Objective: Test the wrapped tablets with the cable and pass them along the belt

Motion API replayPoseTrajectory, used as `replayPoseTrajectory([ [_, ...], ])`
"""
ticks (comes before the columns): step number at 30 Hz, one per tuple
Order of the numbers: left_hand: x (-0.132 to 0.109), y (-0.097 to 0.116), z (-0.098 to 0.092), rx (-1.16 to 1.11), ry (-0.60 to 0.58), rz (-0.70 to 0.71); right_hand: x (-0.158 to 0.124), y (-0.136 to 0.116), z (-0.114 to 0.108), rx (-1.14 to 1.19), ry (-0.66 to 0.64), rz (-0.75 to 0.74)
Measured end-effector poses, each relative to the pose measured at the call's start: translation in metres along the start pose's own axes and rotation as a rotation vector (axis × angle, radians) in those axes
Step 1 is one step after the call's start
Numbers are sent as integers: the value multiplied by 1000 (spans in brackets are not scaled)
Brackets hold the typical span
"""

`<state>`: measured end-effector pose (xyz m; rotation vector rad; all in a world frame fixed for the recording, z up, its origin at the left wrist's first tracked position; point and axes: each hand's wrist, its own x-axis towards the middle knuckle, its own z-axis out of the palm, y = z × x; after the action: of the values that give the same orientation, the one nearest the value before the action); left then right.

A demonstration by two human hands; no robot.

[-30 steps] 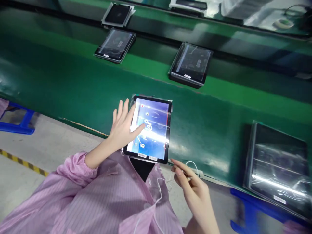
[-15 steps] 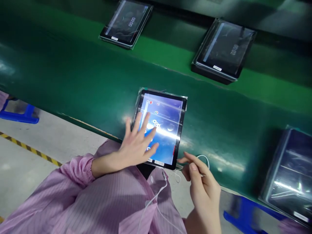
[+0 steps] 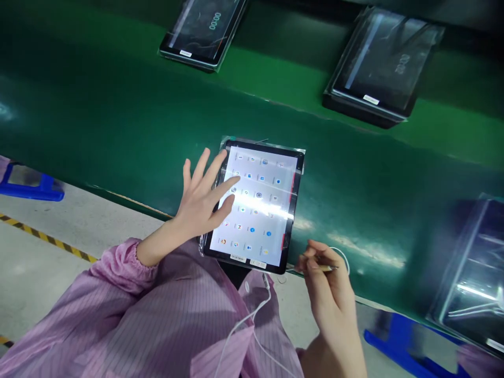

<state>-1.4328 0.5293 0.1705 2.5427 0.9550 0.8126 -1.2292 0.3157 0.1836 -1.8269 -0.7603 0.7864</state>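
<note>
A tablet (image 3: 271, 220) in clear film lies at the table's near edge, its screen lit white with rows of app icons. My left hand (image 3: 200, 205) is open over its left side, fingers spread, with the index finger and thumb over the screen. Whether they touch the glass I cannot tell. Beside the tablet's lower right corner, my right hand (image 3: 325, 278) is closed in a pinch on a thin yellowish stick-like piece (image 3: 328, 268). A white cable (image 3: 343, 254) loops behind that hand. Another white cable (image 3: 260, 305), with a metal-ended plug, hangs below the tablet over my shirt.
Two tablets, one (image 3: 207, 31) at the back left and one (image 3: 384, 68) at the back right, lie on the bright green strip of the table (image 3: 118, 121). A further wrapped tablet (image 3: 472, 278) is at the right. Blue stools (image 3: 31, 186) stand on the floor.
The screen has gone from a blue home page to a white page of icons. My left hand has shifted left, and the view has tilted slightly. The right hand stays beside the tablet.
</note>
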Motion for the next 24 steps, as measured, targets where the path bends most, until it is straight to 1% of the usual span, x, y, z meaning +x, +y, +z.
replayPoseTrajectory([
  [2, 7, -7, 1, 23, -26, -7, 1, -2, -3, 26, -56, -8],
  [3, 9, -9, 2, 30, -40, -7, 2, -3, -5, 22, -62, -15],
  [6, 5, -7, 3, 48, -64, 3, 4, -5, -8, -40, 12, -56],
  [8, -4, 3, 3, 68, -82, 11, 5, -5, -9, -56, 65, -77],
  [11, -18, 26, 3, 73, -148, 26, 6, -2, -7, -36, 88, -81],
  [13, -24, 43, 3, 20, -202, 91, 6, 0, -7, -47, 75, -93],
  [15, -26, 56, 2, -63, -240, 227, 5, 1, -8, -113, 30, -87],
  [17, -25, 59, 1, -130, -223, 348, 3, 3, -12, -224, -16, -67],
  [18, -24, 58, 0, -149, -190, 364, 2, 4, -14, -275, -32, -66],
  [19, -22, 53, -2, -156, -146, 347, 2, 5, -16, -315, -41, -70],
  [21, -18, 40, -4, -134, -66, 229, 2, 6, -20, -343, -42, -75],
  [23, -13, 24, -5, -78, -38, 73, 4, 6, -21, -314, -20, -31],
  [24, -10, 17, -5, -48, -48, 6, 5, 5, -21, -290, -3, -1],
])
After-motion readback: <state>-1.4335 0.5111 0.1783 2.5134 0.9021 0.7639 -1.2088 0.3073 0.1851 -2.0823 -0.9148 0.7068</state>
